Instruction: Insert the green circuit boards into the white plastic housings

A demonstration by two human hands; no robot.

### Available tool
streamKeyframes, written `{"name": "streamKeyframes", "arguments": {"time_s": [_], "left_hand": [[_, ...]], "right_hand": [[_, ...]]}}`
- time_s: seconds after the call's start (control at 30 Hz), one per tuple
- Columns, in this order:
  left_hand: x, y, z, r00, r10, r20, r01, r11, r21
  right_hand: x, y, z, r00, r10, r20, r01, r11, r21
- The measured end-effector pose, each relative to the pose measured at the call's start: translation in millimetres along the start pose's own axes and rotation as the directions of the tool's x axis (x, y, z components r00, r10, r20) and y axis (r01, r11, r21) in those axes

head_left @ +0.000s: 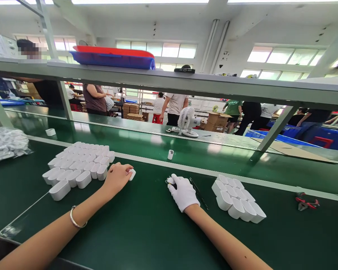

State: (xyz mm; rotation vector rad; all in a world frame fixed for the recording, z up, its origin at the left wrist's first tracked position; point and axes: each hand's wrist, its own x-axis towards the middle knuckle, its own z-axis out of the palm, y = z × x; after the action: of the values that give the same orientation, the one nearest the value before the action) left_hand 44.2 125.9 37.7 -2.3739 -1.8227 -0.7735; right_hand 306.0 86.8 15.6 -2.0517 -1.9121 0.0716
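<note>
My bare left hand [118, 177], with a bangle at its wrist, pinches a white oval plastic housing [132, 174] just right of a large group of similar housings [83, 179]. My right hand [183, 192] wears a white glove. Its fingers are bent together low over the green surface [146, 225], around something small with dark and yellowish bits that I cannot make out. Beside that hand lies a thin black tool [198, 193], partly behind the glove. A smaller block of white housings [238, 198] stands to the right of it.
Red-handled pliers [307, 202] lie at the right, a bag of white parts [7, 144] at the far left. One white piece [171, 154] stands on the belt beyond. A fan [187, 122] stands behind it. The shelf beam [163, 80] crosses overhead, carrying red and blue trays [112, 58].
</note>
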Motion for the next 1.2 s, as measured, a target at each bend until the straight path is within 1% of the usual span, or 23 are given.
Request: {"name": "streamKeyframes", "arguments": {"time_s": [0.07, 0.13, 0.2, 0.27, 0.33, 0.43, 0.53, 0.6, 0.73, 0.8, 0.83, 0.9, 1.0, 1.07, 1.1, 1.13, 1.17, 1.2], "left_hand": [[-2, 5, 2.8, 0.999, 0.044, 0.003, -0.044, 0.998, -0.039], [-2, 4, 7.5, 0.995, 0.102, 0.006, -0.1, 0.989, -0.112], [-2, 0, 13.8, 0.989, 0.138, 0.06, -0.115, 0.951, -0.287], [-2, -5, 20.4, 0.975, 0.159, 0.155, -0.067, 0.876, -0.477], [-3, -7, 25.7, 0.955, 0.176, 0.239, -0.006, 0.817, -0.576], [-7, -2, 28.7, 0.938, 0.199, 0.284, 0.019, 0.788, -0.616], [-10, 5, 24.9, 0.915, 0.238, 0.324, 0.04, 0.748, -0.662], [-10, 6, 21.0, 0.882, 0.289, 0.373, 0.074, 0.696, -0.714], [-7, 1, 19.2, 0.767, 0.43, 0.476, 0.196, 0.549, -0.812], [-6, -1, 21.9, 0.721, 0.473, 0.507, 0.223, 0.534, -0.816], [-5, -2, 23.3, 0.711, 0.477, 0.517, 0.221, 0.547, -0.808], [-5, -1, 25.0, 0.717, 0.459, 0.524, 0.202, 0.584, -0.787], [-8, 4, 24.3, 0.761, 0.428, 0.486, 0.159, 0.604, -0.781], [-11, 7, 23.2, 0.786, 0.424, 0.45, 0.127, 0.602, -0.789], [-12, 8, 22.8, 0.793, 0.427, 0.435, 0.111, 0.6, -0.792], [-13, 8, 22.7, 0.795, 0.433, 0.424, 0.095, 0.602, -0.793], [-14, 9, 22.7, 0.797, 0.439, 0.414, 0.075, 0.608, -0.79], [-14, 9, 22.8, 0.799, 0.447, 0.402, 0.05, 0.617, -0.786]], "right_hand": [[1, 1, 1, 1.0, 0.008, 0.0, -0.008, 1.0, 0.011], [2, 1, 2, 1.0, 0.025, -0.006, -0.025, 0.999, 0.027], [2, 0, 3, 1.0, 0.031, -0.005, -0.031, 0.998, 0.047], [2, -1, 3, 1.0, 0.017, 0.003, -0.017, 0.998, 0.068], [1, -3, 3, 1.0, 0.001, 0.014, -0.002, 0.997, 0.081], [-1, -5, 2, 1.0, -0.005, 0.017, 0.004, 0.997, 0.081], [-2, -7, 1, 1.0, -0.008, 0.009, 0.008, 0.997, 0.083], [-2, -7, 2, 1.0, -0.011, 0.002, 0.011, 0.996, 0.092], [0, -4, 4, 1.0, -0.002, -0.03, 0.006, 0.991, 0.137], [1, -2, 6, 0.998, 0.002, -0.064, 0.011, 0.981, 0.193], [2, -2, 7, 0.997, 0.001, -0.082, 0.018, 0.974, 0.226], [2, -2, 9, 0.994, -0.004, -0.113, 0.037, 0.957, 0.289], [-1, -6, 11, 0.99, -0.005, -0.141, 0.056, 0.931, 0.361], [-5, -11, 10, 0.98, -0.044, -0.193, 0.126, 0.891, 0.436], [-8, -14, 9, 0.965, -0.09, -0.246, 0.201, 0.858, 0.473], [-12, -16, 8, 0.936, -0.154, -0.315, 0.301, 0.815, 0.495], [-15, -19, 6, 0.89, -0.227, -0.395, 0.414, 0.766, 0.492], [-19, -22, 5, 0.829, -0.302, -0.47, 0.523, 0.716, 0.462]]}}
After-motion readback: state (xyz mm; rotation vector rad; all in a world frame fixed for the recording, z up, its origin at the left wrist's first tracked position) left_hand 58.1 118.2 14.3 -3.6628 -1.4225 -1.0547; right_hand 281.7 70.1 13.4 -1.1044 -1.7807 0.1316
